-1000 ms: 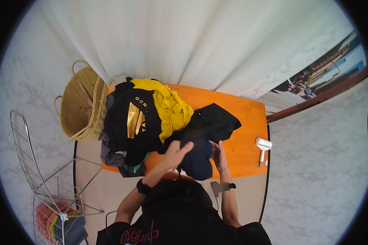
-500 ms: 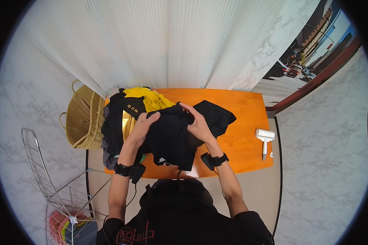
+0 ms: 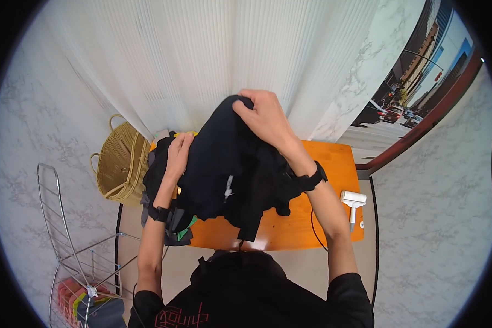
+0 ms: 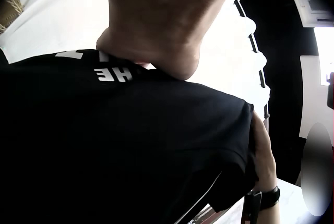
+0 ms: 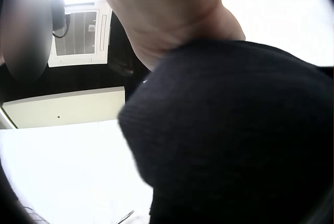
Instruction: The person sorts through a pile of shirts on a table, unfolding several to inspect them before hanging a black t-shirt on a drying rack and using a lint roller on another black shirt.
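Note:
A black T-shirt (image 3: 216,158) hangs raised between my two hands over the table, with a small white mark showing on it. White letters on its cloth (image 4: 120,140) appear in the left wrist view. My right hand (image 3: 265,117) grips its top edge, thumb and fingers pinching the fabric. Lower down, at the left edge of the shirt, my left hand (image 3: 179,156) holds the cloth. The right wrist view is largely filled by dark cloth (image 5: 235,130) below the hand, hiding the fingers.
Behind the shirt, a clothes pile (image 3: 156,169) covers the left of the orange table (image 3: 333,158). A lint roller (image 3: 353,203) lies at the right edge. Left of the table stand a wicker basket (image 3: 112,169) and a metal drying rack (image 3: 65,235).
From lying low on the table, the black cloth has been taken up in both hands and spread. My right hand has risen upward and away, lifting the shirt's edge above the pile.

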A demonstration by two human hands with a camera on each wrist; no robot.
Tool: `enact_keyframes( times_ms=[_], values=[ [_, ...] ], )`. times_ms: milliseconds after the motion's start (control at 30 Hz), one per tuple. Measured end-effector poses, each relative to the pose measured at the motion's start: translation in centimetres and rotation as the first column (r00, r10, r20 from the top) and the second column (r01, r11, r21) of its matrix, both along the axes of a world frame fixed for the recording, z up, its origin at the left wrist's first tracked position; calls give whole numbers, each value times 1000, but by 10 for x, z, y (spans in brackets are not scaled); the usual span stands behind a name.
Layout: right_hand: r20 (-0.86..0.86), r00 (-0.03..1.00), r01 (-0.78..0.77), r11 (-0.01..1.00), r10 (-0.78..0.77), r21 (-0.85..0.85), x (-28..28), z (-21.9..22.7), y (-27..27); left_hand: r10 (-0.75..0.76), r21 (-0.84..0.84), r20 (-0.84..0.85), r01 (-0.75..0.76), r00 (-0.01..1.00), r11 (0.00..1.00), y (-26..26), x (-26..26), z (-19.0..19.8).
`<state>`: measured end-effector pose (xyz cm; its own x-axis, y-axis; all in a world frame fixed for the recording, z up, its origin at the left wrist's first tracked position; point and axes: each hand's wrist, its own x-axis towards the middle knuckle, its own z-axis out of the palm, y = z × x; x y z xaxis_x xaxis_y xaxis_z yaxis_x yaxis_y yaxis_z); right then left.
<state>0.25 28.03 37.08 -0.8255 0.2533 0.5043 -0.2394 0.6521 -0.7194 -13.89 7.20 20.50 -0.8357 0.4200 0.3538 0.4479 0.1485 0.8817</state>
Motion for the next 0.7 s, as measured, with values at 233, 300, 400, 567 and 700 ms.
enact_keyframes(
  times_ms=[233,300,400,567,700],
  values=[
    [-172,985,41,999,-35,31,14,40,11,-40,-202,-111,17,993,979,17,115,-64],
    [-191,975,124,992,-115,34,29,38,27,-123,-273,5,119,992,955,40,142,-94],
    [-223,929,292,955,-294,-46,42,-15,77,-199,-104,254,232,946,967,74,183,-111],
    [447,681,451,813,-580,368,76,-231,127,-262,-387,300,368,917,846,63,195,-182],
    [574,675,413,882,-464,227,117,-375,69,-61,-345,319,175,946,922,26,155,-214]
  ],
)
